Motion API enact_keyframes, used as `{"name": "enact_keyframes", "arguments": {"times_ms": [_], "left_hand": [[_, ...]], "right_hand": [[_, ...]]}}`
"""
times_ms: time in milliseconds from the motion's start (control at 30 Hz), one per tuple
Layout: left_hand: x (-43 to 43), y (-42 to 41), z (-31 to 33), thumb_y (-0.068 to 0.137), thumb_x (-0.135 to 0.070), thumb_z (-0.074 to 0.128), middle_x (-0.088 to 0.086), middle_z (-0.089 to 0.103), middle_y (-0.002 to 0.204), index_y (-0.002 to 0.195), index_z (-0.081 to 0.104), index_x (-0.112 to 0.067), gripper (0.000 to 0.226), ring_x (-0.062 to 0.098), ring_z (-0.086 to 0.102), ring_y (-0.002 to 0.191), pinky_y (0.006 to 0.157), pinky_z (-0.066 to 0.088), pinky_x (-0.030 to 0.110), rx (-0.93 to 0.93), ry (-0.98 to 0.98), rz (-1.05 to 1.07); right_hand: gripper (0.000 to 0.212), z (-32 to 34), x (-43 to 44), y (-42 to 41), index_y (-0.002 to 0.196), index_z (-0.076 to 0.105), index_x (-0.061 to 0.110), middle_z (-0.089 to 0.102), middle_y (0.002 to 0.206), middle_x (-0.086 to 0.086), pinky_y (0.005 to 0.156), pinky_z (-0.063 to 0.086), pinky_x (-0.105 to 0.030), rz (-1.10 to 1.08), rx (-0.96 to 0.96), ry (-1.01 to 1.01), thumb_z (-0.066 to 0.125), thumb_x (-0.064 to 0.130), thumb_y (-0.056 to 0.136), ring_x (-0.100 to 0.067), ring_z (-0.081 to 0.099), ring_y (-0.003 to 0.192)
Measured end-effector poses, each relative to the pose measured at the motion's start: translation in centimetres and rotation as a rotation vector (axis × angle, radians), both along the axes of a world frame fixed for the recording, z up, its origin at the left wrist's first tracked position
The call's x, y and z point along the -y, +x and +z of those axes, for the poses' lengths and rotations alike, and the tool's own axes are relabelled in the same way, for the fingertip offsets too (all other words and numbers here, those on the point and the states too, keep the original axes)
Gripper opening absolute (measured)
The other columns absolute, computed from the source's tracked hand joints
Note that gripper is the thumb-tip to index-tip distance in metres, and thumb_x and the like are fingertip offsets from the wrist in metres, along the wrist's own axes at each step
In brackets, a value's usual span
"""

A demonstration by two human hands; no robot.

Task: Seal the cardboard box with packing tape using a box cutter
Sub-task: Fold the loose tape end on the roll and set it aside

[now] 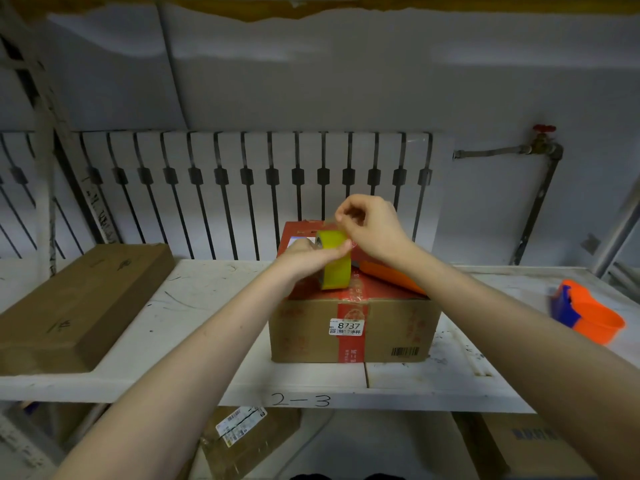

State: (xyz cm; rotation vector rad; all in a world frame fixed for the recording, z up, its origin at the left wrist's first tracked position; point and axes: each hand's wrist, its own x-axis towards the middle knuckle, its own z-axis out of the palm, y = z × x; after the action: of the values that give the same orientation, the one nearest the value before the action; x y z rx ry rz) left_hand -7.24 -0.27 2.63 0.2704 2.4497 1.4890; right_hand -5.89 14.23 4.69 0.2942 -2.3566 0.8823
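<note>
A brown cardboard box (349, 332) with red printing and a white label reading 8737 stands on the white shelf (194, 327). My left hand (304, 254) grips a yellow-green roll of packing tape (336, 263) held upright over the box top. My right hand (369, 225) is just above the roll, its thumb and fingers pinched on the tape's loose end. An orange box cutter (391, 277) lies on the box top to the right of the roll, partly hidden by my right forearm.
A flat brown carton (79, 303) lies at the shelf's left end. An orange and blue tape dispenser (588, 311) sits at the right. A radiator (242, 188) and pipe with a red valve (543, 140) line the wall. More boxes (249, 438) are below the shelf.
</note>
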Motion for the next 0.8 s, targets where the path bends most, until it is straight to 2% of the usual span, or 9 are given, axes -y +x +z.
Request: {"name": "enact_keyframes", "arguments": {"times_ms": [67, 133, 200, 333, 467, 567, 600, 733, 800], "left_hand": [[-0.2, 0.3, -0.6, 0.079, -0.042, 0.069, -0.010, 0.061, 0.091, 0.091, 0.059, -0.026, 0.023, 0.009, 0.056, 0.087, 0.078, 0.041, 0.027, -0.020, 0.089, -0.029], [-0.3, 0.6, -0.8, 0.085, -0.027, 0.065, 0.000, 0.070, 0.098, 0.099, 0.065, -0.018, 0.016, 0.017, 0.063, 0.097, 0.091, 0.046, 0.032, -0.005, 0.218, -0.064], [-0.2, 1.1, -0.5, 0.088, -0.016, 0.061, 0.005, 0.072, 0.090, 0.096, 0.066, -0.010, 0.011, 0.019, 0.066, 0.090, 0.087, 0.051, 0.032, 0.058, 0.345, -0.122], [-0.1, 2.3, 0.0, 0.086, 0.003, 0.056, 0.012, 0.070, 0.090, 0.106, 0.063, -0.003, 0.022, 0.023, 0.068, 0.083, 0.082, 0.055, 0.036, 0.245, 0.558, -0.207], [-0.3, 3.8, 0.5, 0.083, 0.012, 0.048, 0.013, 0.066, 0.089, 0.094, 0.061, -0.008, 0.027, 0.026, 0.065, 0.087, 0.079, 0.055, 0.040, 0.311, 0.648, -0.174], [-0.6, 4.8, 0.4, 0.081, 0.005, 0.036, 0.015, 0.055, 0.092, 0.093, 0.055, -0.007, 0.026, 0.031, 0.051, 0.098, 0.102, 0.039, 0.049, 0.392, 0.714, -0.197], [-0.7, 5.0, 0.4, 0.081, -0.002, 0.035, 0.014, 0.053, 0.091, 0.094, 0.055, -0.008, 0.025, 0.031, 0.048, 0.097, 0.105, 0.035, 0.048, 0.410, 0.735, -0.212], [-1.7, 5.9, 0.7, 0.090, -0.032, 0.035, 0.009, 0.055, 0.090, 0.108, 0.055, -0.010, 0.035, 0.022, 0.054, 0.086, 0.088, 0.042, 0.037, 0.385, 0.726, -0.261], [-2.6, 6.4, 0.8, 0.093, -0.046, 0.033, 0.008, 0.063, 0.089, 0.113, 0.057, -0.010, 0.047, 0.021, 0.059, 0.087, 0.087, 0.044, 0.036, 0.352, 0.698, -0.277]], "right_hand": [[0.008, -0.2, -0.2, 0.8, 0.085, 0.067, 0.019, 0.068, 0.084, 0.002, 0.072, 0.053, -0.034, 0.024, -0.035, 0.084, 0.059, 0.016, 0.087, -0.012, 0.061, 0.078], [0.008, -0.5, -0.6, 2.0, 0.090, 0.068, 0.017, 0.066, 0.088, 0.001, 0.073, 0.053, -0.038, 0.067, -0.077, 0.215, 0.060, 0.019, 0.088, -0.014, 0.061, 0.082], [0.010, -1.1, -1.0, 3.1, 0.090, 0.069, 0.014, 0.066, 0.090, 0.000, 0.073, 0.053, -0.038, 0.092, -0.134, 0.333, 0.061, 0.019, 0.088, -0.016, 0.061, 0.084], [0.012, -1.9, -1.5, 5.0, 0.092, 0.070, 0.013, 0.070, 0.094, -0.002, 0.073, 0.052, -0.033, 0.070, -0.225, 0.405, 0.062, 0.020, 0.088, -0.020, 0.062, 0.090], [0.015, -2.5, -1.7, 6.5, 0.096, 0.068, 0.016, 0.070, 0.098, 0.000, 0.071, 0.054, -0.036, 0.050, -0.252, 0.429, 0.058, 0.025, 0.089, -0.019, 0.063, 0.092], [0.018, -2.8, -2.0, 7.7, 0.096, 0.065, 0.016, 0.069, 0.095, -0.001, 0.066, 0.054, -0.038, 0.018, -0.288, 0.430, 0.053, 0.028, 0.090, -0.020, 0.062, 0.089], [0.018, -2.8, -2.3, 8.1, 0.096, 0.065, 0.016, 0.069, 0.096, -0.001, 0.066, 0.054, -0.038, 0.008, -0.301, 0.450, 0.053, 0.028, 0.090, -0.020, 0.062, 0.089], [0.017, -3.0, -3.1, 9.7, 0.101, 0.065, 0.016, 0.070, 0.099, -0.002, 0.065, 0.053, -0.030, -0.063, -0.359, 0.478, 0.059, 0.026, 0.088, -0.019, 0.065, 0.091], [0.024, -2.8, -3.5, 10.4, 0.107, 0.064, 0.017, 0.070, 0.099, -0.001, 0.062, 0.047, -0.023, -0.122, -0.380, 0.457, 0.059, 0.030, 0.087, -0.019, 0.065, 0.088]]}}
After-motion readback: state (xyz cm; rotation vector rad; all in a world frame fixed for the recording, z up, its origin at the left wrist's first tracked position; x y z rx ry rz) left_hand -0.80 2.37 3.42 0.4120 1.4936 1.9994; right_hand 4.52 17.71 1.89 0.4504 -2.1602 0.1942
